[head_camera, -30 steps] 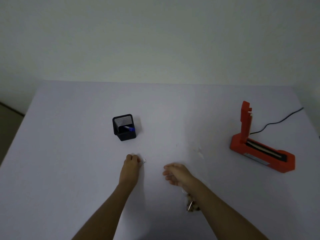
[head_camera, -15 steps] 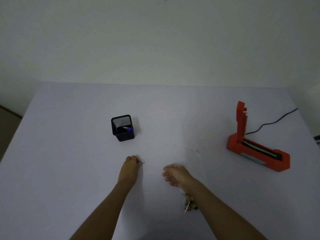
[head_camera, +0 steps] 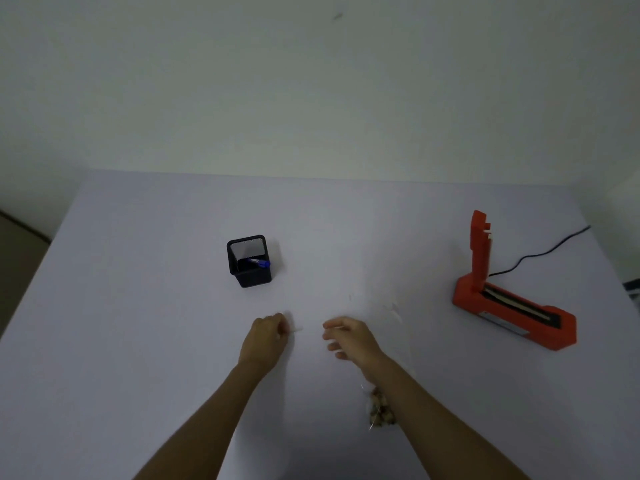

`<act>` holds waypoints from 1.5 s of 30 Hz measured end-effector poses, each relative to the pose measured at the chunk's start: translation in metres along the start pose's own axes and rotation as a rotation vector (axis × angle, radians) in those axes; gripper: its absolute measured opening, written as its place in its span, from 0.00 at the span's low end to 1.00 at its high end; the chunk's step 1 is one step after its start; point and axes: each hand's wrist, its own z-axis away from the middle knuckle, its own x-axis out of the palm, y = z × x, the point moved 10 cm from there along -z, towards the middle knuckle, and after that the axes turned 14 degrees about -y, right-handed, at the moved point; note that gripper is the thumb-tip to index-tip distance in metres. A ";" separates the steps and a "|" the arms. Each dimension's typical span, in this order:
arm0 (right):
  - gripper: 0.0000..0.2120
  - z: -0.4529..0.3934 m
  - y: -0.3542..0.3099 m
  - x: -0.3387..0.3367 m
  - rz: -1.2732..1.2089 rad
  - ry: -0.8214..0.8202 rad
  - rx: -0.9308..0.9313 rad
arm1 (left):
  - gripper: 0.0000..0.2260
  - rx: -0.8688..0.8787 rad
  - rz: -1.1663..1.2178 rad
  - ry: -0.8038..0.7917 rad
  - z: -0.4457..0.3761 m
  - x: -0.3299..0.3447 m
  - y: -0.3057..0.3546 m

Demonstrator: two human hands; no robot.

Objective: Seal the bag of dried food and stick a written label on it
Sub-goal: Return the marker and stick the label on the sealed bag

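- Bag of dried food (head_camera: 380, 408) on the table (head_camera: 138, 306), near edge, right of centre, partly tucked under the right forearm.
- Clear plastic, crinkled, with glints along the left edge; contents a clump of small tan-brown pieces. Only the lower part visible; upper part and mouth hidden by the forearm, so sealed or not: cannot tell.
- Left hand (head_camera: 265, 341) resting knuckles-up on the table, fingers curled, pinching a small pale sliver (head_camera: 296, 329) that pokes out to the right of the fingertips. Too small and blurred to say if label, backing strip or something else.
- Right hand (head_camera: 349, 339) just beside the left one, apart from it, fingers loosely curled. Thin pale line at the upper fingertips; whether anything is actually gripped: cannot tell.
- Faint pale, translucent scrap (head_camera: 394, 308) lying flat on the table beyond the right hand, edges barely readable against the surface.
- Black mesh pen holder (head_camera: 249, 261) upright, beyond the left hand, well apart from the bag; blue pen (head_camera: 259, 262) leaning inside, cap at the rim.
- Orange-red heat sealer (head_camera: 512, 306) far right on the table, lever arm raised upright, dark strip exposed along the base; black cable (head_camera: 540, 252) running off towards the right edge.
- Plain pale wall (head_camera: 311, 98) behind the table.
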 end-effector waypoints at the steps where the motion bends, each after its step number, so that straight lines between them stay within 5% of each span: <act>1: 0.09 0.003 -0.013 0.001 0.053 -0.011 -0.048 | 0.06 0.029 0.052 -0.025 0.003 -0.002 0.007; 9: 0.06 0.038 -0.100 0.023 0.243 -0.135 -0.294 | 0.03 0.163 0.221 -0.066 0.034 -0.063 0.075; 21: 0.06 0.091 -0.138 0.028 -0.218 -0.193 -0.360 | 0.03 0.215 0.528 0.053 0.104 -0.135 0.107; 31: 0.06 0.126 -0.170 0.052 -0.083 -0.246 -0.476 | 0.03 0.261 0.455 0.118 0.144 -0.155 0.130; 45: 0.09 0.136 -0.173 0.055 -0.320 -0.179 -0.508 | 0.02 0.393 0.414 0.358 0.167 -0.168 0.144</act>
